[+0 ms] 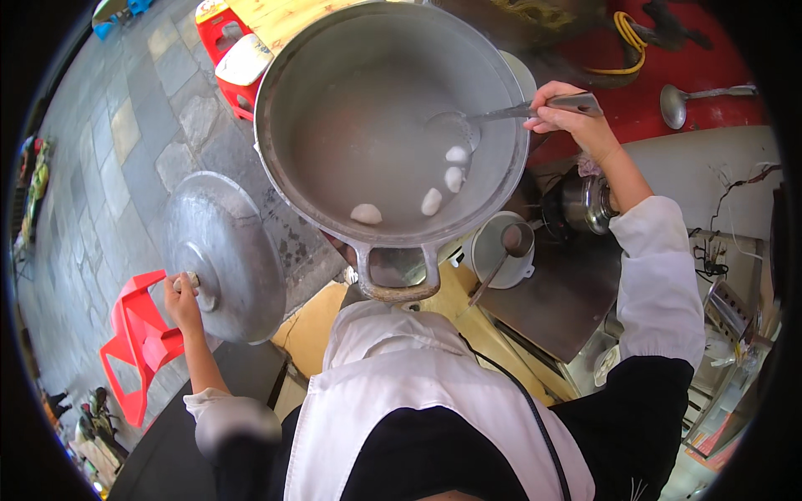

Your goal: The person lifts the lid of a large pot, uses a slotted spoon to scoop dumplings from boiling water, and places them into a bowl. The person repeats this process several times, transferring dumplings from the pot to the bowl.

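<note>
A large metal pot [395, 144] stands before me, holding cloudy, steaming liquid. Several white rounded lumps [453, 179] float near its right and lower sides. My right hand [564, 119] grips the handle of a perforated skimmer [460, 128] over the pot's right rim; the skimmer's head is partly in the liquid, beside the lumps. At the left, my left hand [183, 300] holds the knob of a round metal lid [232, 250], which is tilted beside the pot and clear of its opening. The pot's near loop handle [401, 293] points toward my apron.
Red plastic stools [144, 344] stand on the stone floor at left and upper left. Right of the pot are a white bucket [482, 250] with a small ladle [517, 240] across it, and a shiny metal vessel [589, 203]. Another ladle [673, 106] lies on a red surface.
</note>
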### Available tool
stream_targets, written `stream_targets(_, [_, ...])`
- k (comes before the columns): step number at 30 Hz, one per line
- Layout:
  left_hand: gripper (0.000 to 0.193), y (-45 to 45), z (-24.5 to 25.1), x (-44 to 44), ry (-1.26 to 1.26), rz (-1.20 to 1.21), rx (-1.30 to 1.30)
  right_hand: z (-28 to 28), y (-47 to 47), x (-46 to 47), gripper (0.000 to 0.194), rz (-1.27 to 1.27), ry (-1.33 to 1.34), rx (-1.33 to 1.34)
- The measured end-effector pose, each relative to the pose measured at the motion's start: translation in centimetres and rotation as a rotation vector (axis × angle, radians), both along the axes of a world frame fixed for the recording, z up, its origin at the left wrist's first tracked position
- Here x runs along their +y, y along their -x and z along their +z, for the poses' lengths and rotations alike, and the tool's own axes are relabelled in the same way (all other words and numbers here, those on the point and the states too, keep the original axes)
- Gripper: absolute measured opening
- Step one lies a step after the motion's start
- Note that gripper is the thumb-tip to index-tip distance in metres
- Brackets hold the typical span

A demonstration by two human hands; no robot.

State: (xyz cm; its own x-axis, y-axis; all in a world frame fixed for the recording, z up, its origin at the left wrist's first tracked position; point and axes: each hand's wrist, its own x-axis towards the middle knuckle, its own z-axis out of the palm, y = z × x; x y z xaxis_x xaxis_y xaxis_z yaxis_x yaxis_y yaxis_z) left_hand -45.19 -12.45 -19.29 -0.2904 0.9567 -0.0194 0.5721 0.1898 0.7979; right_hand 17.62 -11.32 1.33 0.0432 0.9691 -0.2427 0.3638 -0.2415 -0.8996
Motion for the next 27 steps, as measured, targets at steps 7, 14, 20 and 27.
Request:
stream_targets(7, [0.016,-0.1,-0.3,0.7,0.010,-0.023,-0.017,-0.4,-0.2,-0.7,0.010,-0.062,0.111,0.083])
stream_targets(14, [0.015,-0.6,0.0,0.8,0.017,-0.026,-0.012,-2.4,0.2,0.2,0.014,-0.130,0.213,0.247])
stream_targets(20, [0.015,0.3,-0.2,0.7,0.045,0.013,-0.063,-4.6,2.4,1.5,0.016,-0.143,0.271,0.403])
stream_targets(27, [0.015,1.4,-0.6,0.4,0.052,0.046,-0.025,-6.5,5.2,4.2,0.015,-0.177,0.280,0.493])
